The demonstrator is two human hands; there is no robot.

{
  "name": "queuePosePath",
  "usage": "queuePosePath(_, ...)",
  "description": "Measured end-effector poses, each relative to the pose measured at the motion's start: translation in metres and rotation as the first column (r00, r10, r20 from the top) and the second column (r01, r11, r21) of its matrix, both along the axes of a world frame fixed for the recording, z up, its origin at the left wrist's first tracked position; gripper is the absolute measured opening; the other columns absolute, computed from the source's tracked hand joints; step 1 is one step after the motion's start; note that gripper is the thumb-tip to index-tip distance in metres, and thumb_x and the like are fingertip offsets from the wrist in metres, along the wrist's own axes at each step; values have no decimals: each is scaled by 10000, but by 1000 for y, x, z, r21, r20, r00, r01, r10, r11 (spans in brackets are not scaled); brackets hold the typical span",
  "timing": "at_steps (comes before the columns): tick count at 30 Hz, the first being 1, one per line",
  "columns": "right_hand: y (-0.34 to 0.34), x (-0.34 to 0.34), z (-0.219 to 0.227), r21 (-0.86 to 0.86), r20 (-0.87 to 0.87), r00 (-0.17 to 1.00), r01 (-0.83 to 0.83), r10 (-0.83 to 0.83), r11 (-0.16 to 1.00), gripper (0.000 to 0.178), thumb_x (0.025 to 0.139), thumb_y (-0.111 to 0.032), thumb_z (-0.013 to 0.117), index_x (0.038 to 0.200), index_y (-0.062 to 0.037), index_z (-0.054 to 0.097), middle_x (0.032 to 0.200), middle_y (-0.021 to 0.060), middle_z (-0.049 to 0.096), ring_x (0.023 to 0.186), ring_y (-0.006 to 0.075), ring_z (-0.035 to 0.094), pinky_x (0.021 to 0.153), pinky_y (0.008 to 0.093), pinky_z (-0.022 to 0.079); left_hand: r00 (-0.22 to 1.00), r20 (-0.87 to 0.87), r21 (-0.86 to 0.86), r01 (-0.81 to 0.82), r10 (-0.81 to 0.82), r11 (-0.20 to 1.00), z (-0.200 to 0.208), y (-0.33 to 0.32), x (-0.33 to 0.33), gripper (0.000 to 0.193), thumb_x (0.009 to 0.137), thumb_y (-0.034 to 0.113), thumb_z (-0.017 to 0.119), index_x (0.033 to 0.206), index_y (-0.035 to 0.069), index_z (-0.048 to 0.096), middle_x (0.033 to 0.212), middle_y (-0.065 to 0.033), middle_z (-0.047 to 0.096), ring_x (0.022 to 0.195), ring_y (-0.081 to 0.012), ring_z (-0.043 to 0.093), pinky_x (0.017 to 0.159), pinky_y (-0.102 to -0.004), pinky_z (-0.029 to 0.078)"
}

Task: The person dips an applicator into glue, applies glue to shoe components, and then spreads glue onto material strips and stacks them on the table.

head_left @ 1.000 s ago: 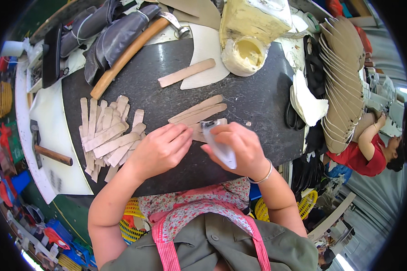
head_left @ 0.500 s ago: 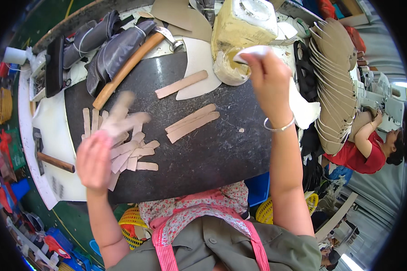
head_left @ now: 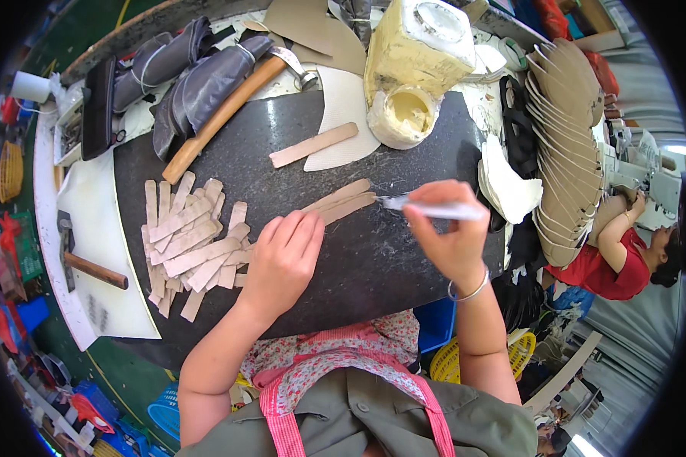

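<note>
Two tan strips [head_left: 347, 199] lie side by side on the black work board [head_left: 373, 274]. The fingers of my left hand [head_left: 286, 255] are held together and bent down over their left ends, which they hide. My right hand [head_left: 451, 232] pinches a flat white spreader [head_left: 442, 209]; its tip points left and is at the strips' right ends. Whether the tip touches them I cannot tell. A pot of cream-coloured paste [head_left: 405, 114] stands beyond my hands. Left of my left hand is a loose pile of tan strips [head_left: 194, 236].
A single strip [head_left: 312, 145] overlaps a pale textured piece [head_left: 343, 107]. A wooden-handled hammer [head_left: 225, 118] leans by dark leather pieces [head_left: 206, 87]. White pieces [head_left: 504, 183] and stacked tan soles [head_left: 560, 152] lie to the right. A second hammer [head_left: 95, 270] is at left; a person in red sits far right.
My left hand has left the pile, let go of the blurred strip it moved there, and come right onto the two strips. My right hand has brought the spreader down from the pot towards me.
</note>
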State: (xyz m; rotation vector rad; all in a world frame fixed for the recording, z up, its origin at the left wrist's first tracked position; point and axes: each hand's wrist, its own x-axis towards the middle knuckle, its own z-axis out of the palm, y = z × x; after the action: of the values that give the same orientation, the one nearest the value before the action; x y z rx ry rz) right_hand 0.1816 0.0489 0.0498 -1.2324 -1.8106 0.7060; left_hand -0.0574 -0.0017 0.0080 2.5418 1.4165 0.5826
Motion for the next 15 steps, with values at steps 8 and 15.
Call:
queuePosePath(8, -14, -15, -12, 44, 267, 953, -162, 144, 986, 317, 708, -40, 807, 886, -44, 545, 856, 135, 668, 705, 265, 666, 623, 321, 534, 998, -32, -43, 46, -47, 998, 2, 8, 0, 345, 742, 69, 587, 1058, -57, 643, 1109, -133, 632, 1067, -272, 587, 910, -390, 476)
queuePosePath(15, -11, -21, -16, 186, 243, 964, -154, 107, 970, 319, 716, -81, 798, 886, -44, 531, 797, 110, 629, 669, 282, 641, 593, 340, 541, 998, -4, -46, 60, -60, 997, 3, 10, -1, 352, 736, 66, 589, 1059, -60, 648, 1109, -137, 638, 1061, -275, 595, 897, -384, 490)
